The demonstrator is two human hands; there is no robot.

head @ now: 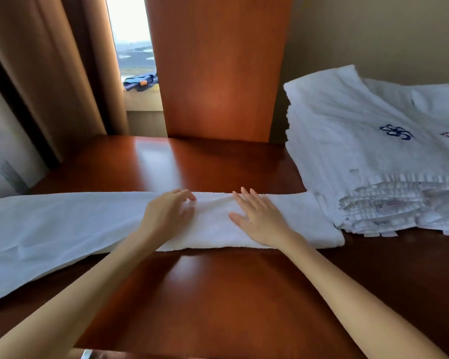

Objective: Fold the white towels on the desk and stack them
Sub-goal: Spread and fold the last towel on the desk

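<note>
A long white towel (62, 224), folded lengthwise into a strip, lies across the reddish wooden desk (205, 294), and its left end hangs past the desk's left side. My left hand (166, 213) rests on the strip near its middle with fingers loosely bent. Just to its right, my right hand (257, 218) presses flat on the towel with straight, spread fingers. At the right, a tall stack of white towels (373, 156) with blue embroidery sits on the desk, and the strip's right end touches it.
A wooden upright panel (218, 68) rises behind the desk. Brown curtains (49, 73) hang at the left beside a window (130, 35), with a blue object (139, 82) on the sill. A beige wall stands behind the stack.
</note>
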